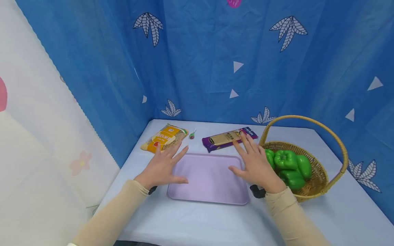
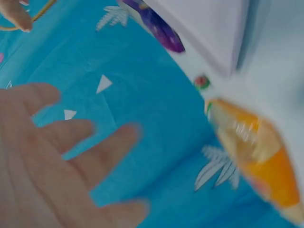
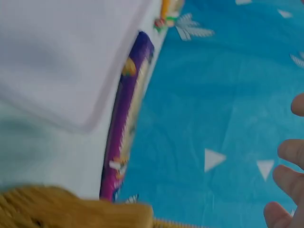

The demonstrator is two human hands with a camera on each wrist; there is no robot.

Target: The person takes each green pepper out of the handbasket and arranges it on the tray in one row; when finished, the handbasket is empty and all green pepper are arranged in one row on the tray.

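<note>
Both hands hover over the table with fingers spread and nothing in them. In the head view my left hand is above the left edge of a pale purple tray. My right hand is over the tray's right side, near the basket. Behind the left hand lies a yellow and clear food bag. A small wrapped lollipop sits to the right of that bag. The purple noodle packet lies beyond the tray, close to the right fingertips. The left wrist view shows the left palm and the bag.
A wicker basket with a tall arched handle stands at the right, holding several green bell peppers. A blue patterned curtain hangs behind the white table. A pale curtain hangs at the left.
</note>
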